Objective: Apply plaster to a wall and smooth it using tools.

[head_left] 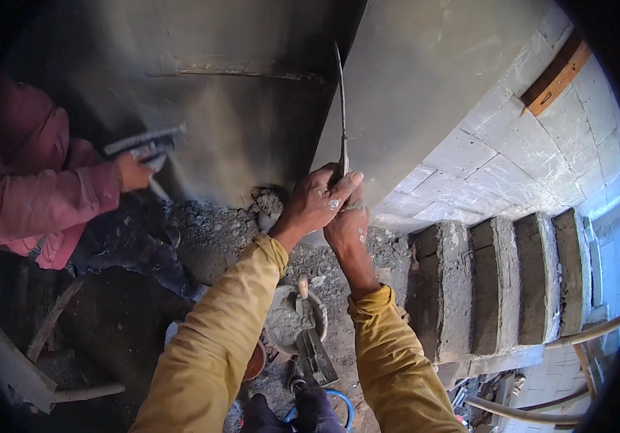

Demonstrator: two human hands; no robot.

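In front of the wall corner, both my hands are closed together around the lower end of a long, thin, mortar-smeared blade. It points upward and shows edge-on, so its exact kind is unclear. My left hand overlaps my right hand, which sits just to its right; grey mortar specks both. The blade lies along the corner where a dark plastered wall meets a lighter plastered wall. Whether the edge touches the plaster, I cannot tell. The handle is hidden inside my grip.
At left, a person in a pink top holds a plastering float near the dark wall. Below my hands stand a mortar bucket with a wooden-handled trowel and a long grey float. Concrete steps rise at right.
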